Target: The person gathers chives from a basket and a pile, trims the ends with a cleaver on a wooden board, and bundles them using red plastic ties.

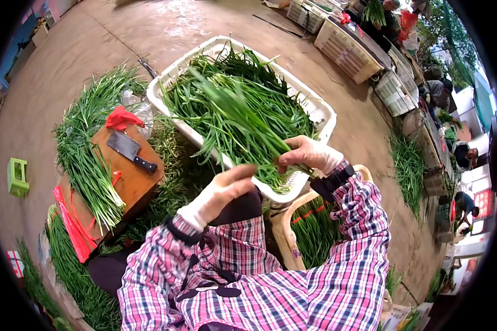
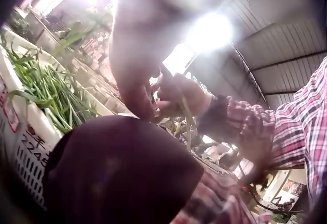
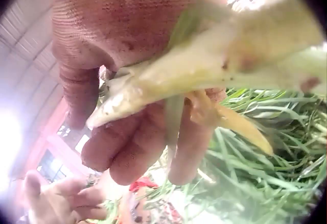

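In the head view my right hand [image 1: 309,154] grips a small bunch of garlic chives [image 1: 243,107] near its pale stem ends, the leaves pointing up and left over a white crate. The right wrist view shows the curled right fingers [image 3: 145,150] with pale stems [image 3: 153,83] close to the camera. My left hand [image 1: 221,193] is just left of the bunch, somewhat blurred, its fingers stretched toward the stems. It appears with spread fingers and nothing in it in the right wrist view, low on the left [image 3: 64,201]. Loose chives [image 1: 281,105] fill much of the crate [image 1: 328,118].
A cleaver [image 1: 124,146] and red cloth [image 1: 124,117] lie on a wooden board [image 1: 141,182] at left, beside more chives [image 1: 94,187] and red ties [image 1: 74,226]. A pale basket [image 1: 281,234] of tied chives stands by the right forearm. A green stool [image 1: 17,177] is far left.
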`<state>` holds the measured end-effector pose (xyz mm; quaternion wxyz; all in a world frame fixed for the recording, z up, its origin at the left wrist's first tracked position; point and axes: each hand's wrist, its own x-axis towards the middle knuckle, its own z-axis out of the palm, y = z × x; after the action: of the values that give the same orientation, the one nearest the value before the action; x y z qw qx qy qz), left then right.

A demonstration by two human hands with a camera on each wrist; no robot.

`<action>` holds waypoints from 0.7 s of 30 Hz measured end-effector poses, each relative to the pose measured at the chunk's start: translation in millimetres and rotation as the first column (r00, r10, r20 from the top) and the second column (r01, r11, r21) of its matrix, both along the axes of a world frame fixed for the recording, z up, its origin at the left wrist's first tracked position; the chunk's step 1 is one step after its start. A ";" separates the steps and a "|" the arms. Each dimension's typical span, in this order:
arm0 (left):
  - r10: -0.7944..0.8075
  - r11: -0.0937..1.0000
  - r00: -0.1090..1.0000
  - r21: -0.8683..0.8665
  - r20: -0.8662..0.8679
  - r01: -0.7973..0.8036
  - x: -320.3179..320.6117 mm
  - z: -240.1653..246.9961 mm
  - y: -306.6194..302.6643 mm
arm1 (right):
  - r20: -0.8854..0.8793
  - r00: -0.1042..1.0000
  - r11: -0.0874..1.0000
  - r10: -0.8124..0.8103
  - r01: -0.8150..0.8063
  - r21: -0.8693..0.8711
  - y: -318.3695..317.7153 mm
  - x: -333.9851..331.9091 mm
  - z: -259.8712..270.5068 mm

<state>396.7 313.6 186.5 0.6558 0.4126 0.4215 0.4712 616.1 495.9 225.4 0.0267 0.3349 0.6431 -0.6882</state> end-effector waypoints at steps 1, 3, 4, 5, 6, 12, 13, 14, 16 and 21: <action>0.017 0.999 0.988 -0.045 0.156 -0.011 6.8 -6.1 10.4 | 0.000 1.000 1.000 0.021 -0.021 -0.013 -9.0 -5.2 0.7; 0.022 0.999 0.863 0.014 0.506 -0.034 20.1 -23.7 31.6 | 0.069 0.993 0.994 0.097 -0.100 0.038 -26.3 -20.3 10.8; 0.104 0.991 0.835 -0.127 0.540 -0.041 21.5 -15.5 36.8 | 0.112 0.988 0.994 0.105 -0.108 0.021 -35.4 -27.0 15.9; 0.110 0.989 0.816 -0.147 0.568 -0.030 18.3 -5.4 36.9 | 0.082 0.991 0.993 0.110 -0.106 -0.051 -40.5 -28.9 11.2; 0.115 0.986 0.796 -0.165 0.594 -0.020 15.3 2.8 35.7 | 0.049 0.992 0.987 0.112 -0.106 -0.121 -44.1 -29.1 7.1; 0.305 0.950 0.559 -0.204 0.771 -0.237 -15.1 -0.6 21.3 | -0.171 0.976 0.965 0.137 -0.170 -0.198 -44.6 -10.6 -14.8; 0.320 0.944 0.540 -0.216 0.779 -0.247 -24.3 -1.2 17.4 | -0.188 0.977 0.958 0.105 -0.150 -0.243 -46.3 -8.4 -24.7; 0.335 0.938 0.519 -0.229 0.786 -0.259 -32.8 -0.6 13.0 | -0.203 0.976 0.948 0.073 -0.131 -0.289 -48.6 -6.8 -33.3; 0.378 0.916 0.533 -0.224 0.757 -0.332 -45.9 4.6 0.6 | -0.167 0.985 0.956 0.052 -0.098 -0.276 -56.0 -10.2 -26.3; 0.346 0.916 0.610 -0.116 0.713 -0.384 -82.3 16.7 -36.4 | -0.056 0.995 0.988 0.087 -0.093 -0.125 -65.8 -27.3 -19.2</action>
<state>314.4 277.1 203.2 0.6475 0.1154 0.1933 0.7280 588.7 430.1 206.2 0.0630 0.2857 0.6130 -0.7339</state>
